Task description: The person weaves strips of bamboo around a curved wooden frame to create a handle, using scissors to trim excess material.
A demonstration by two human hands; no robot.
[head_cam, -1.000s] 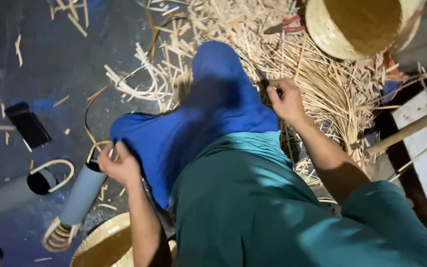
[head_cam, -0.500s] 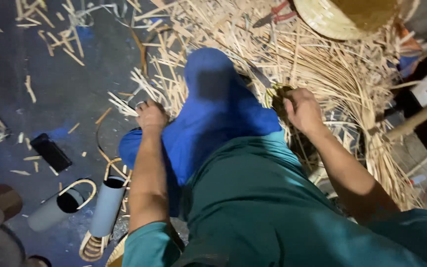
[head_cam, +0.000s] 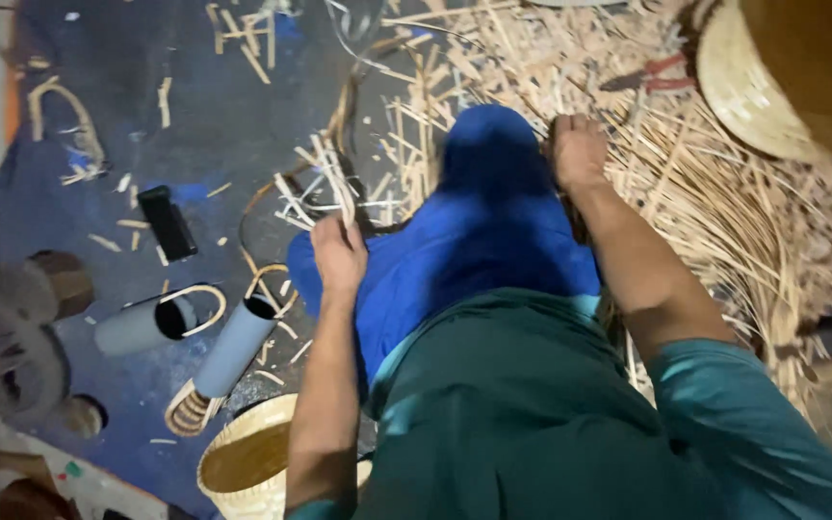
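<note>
Across the floor [head_cam: 223,125], dark blue-grey, cane offcuts lie scattered toward the far edge. Biggest heap: pale cane strips [head_cam: 724,202] piled over the far right part, reaching down the right edge. My blue-clad leg [head_cam: 479,241] stretches out from near centre toward the far side, knee up, beside that heap. Far right corner holds a large woven basket [head_cam: 772,77], on its side, rim facing me. Red-handled pliers [head_cam: 652,75] lie just left of it on the strips. Near edge, by my left elbow, a smaller woven basket [head_cam: 243,462], open top up. Left of that, two grey tubes: one [head_cam: 233,349] tilted with its mouth up, resting on a small woven coil; the other [head_cam: 142,325] lying flat, cane loop at its mouth. Black flat device [head_cam: 167,222] lies apart, further left-centre.

My left hand [head_cam: 339,255] is at the left side of the knee, fingers closed on a few thin cane strips [head_cam: 334,183] that fan out beyond it. My right hand [head_cam: 580,149] sits at the right of the knee, knuckles up, fingers curled into the strip heap; cannot tell what it grips, if anything.
</note>
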